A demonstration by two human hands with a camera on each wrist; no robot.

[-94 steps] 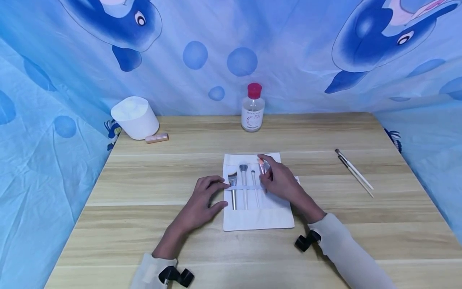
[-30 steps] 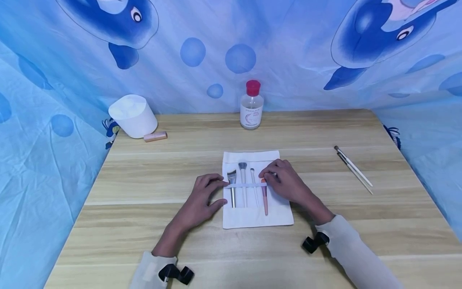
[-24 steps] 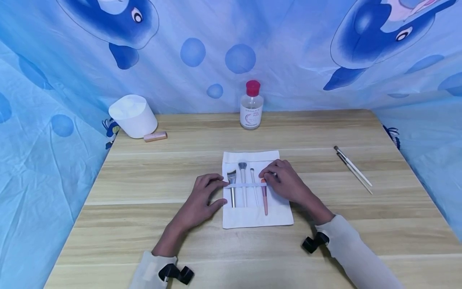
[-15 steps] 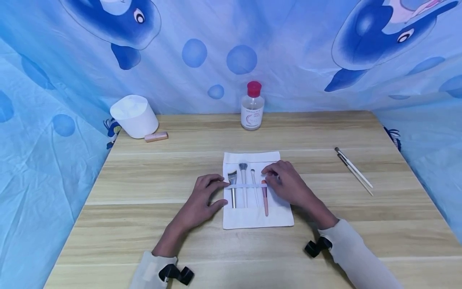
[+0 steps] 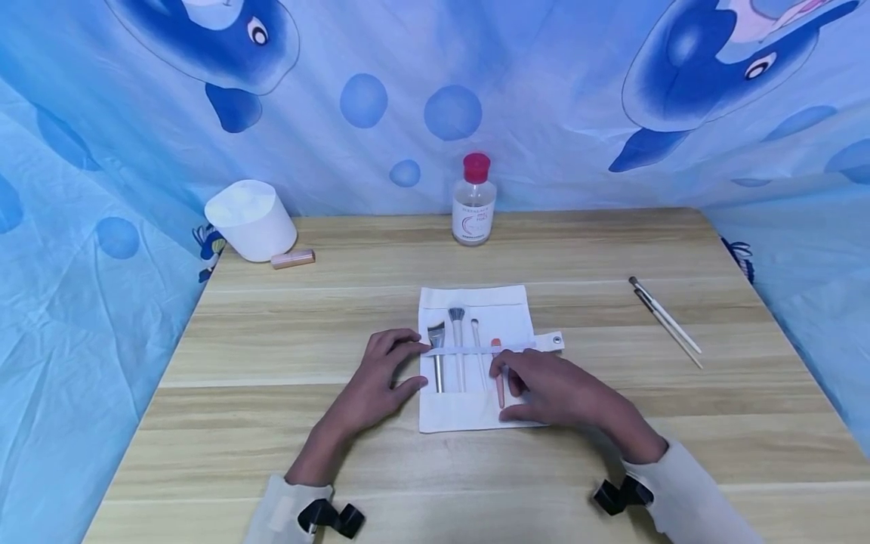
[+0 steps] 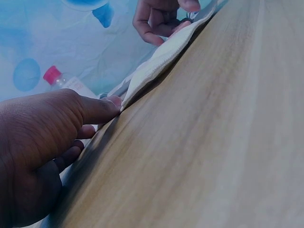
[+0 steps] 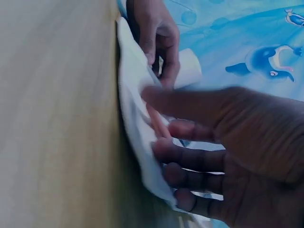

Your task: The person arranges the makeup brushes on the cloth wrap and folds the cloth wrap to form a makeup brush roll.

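Note:
A white cloth brush roll [image 5: 435, 417] lies spread on the table. Its elastic band [image 5: 469, 350] crosses a silver-handled makeup brush [image 5: 439, 372], a fluffy one [image 5: 458, 316], a thin one [image 5: 476, 329] and, at the right, a pink brush [image 5: 496, 344]. My left hand [image 5: 377, 379] rests at the roll's left edge, fingertips on the cloth and thumb apart. Over the roll's lower right is my right hand [image 5: 547, 387], thumb and fingers spread around the pink brush's handle [image 7: 156, 121]; in the right wrist view a gap shows between thumb and fingers.
A snap tab [image 5: 550, 341] sticks out from the roll's right side. Two slim brushes [image 5: 666, 321] lie farther right. At the back stand a red-capped bottle [image 5: 473, 211] and a white paper roll [image 5: 253, 223], with a pink tube [image 5: 293, 258] beside it.
The pink brush has slid down under the band. My right hand has let go of its top and moved down to the handle, uncovering the snap tab. The left hand stays put.

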